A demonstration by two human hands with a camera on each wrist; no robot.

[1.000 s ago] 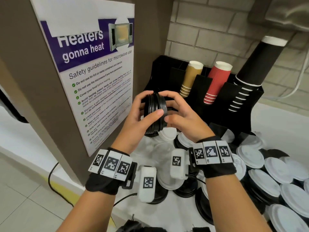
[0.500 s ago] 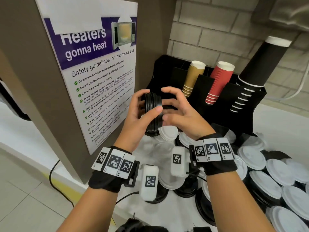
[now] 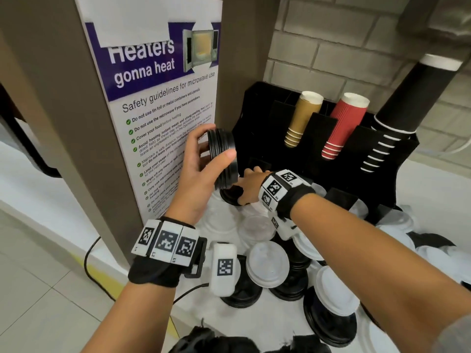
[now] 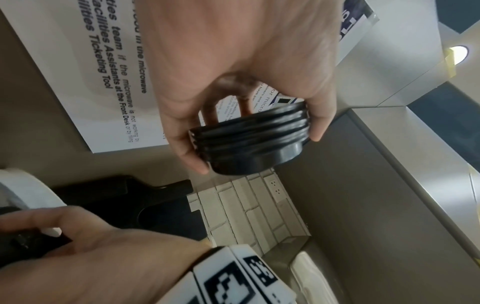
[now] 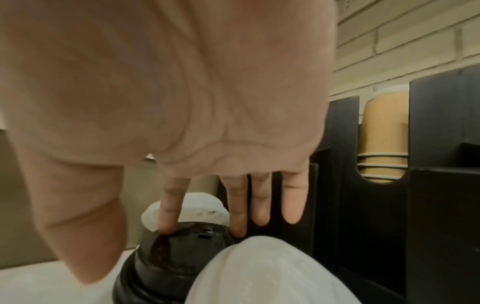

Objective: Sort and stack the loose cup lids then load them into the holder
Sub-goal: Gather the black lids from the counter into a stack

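A pale brick wall (image 3: 331,54) backs a white counter (image 3: 428,189), and against that wall stands a black cup-and-lid holder (image 3: 257,128), the landmark for everything else here. In the holder's upper slots lean a tan sleeve of cups (image 3: 302,118), a red ribbed sleeve of cups (image 3: 344,123) and, farthest from the poster side, a tall black sleeve of cups (image 3: 402,110). To the holder's left rises a brown cabinet side carrying a purple and white microwave safety poster (image 3: 163,98). In front of the holder the counter is crowded with loose white lids (image 3: 269,266) and black lids (image 3: 328,324), some in short piles, lying close together and overlapping, so they stand between the person and the holder's lower front. The left hand (image 3: 201,171) is raised just in front of the holder's left end, beside the poster, its thumb and fingers curled around a stack of black lids (image 3: 224,159) held on edge, clear of the counter. The right hand (image 3: 251,186) reaches low, directly at the foot of the holder's left front; its fingers are extended downward, and the right wrist view shows the index and middle fingertips (image 5: 166,226) touching the top of a black lid pile (image 5: 176,259) that stands on the counter there. It is not closed around that pile. A white lid (image 5: 192,207) sits just behind this pile, toward the holder, and another white lid (image 5: 259,273) lies nearer the camera, covering part of the pile's side.
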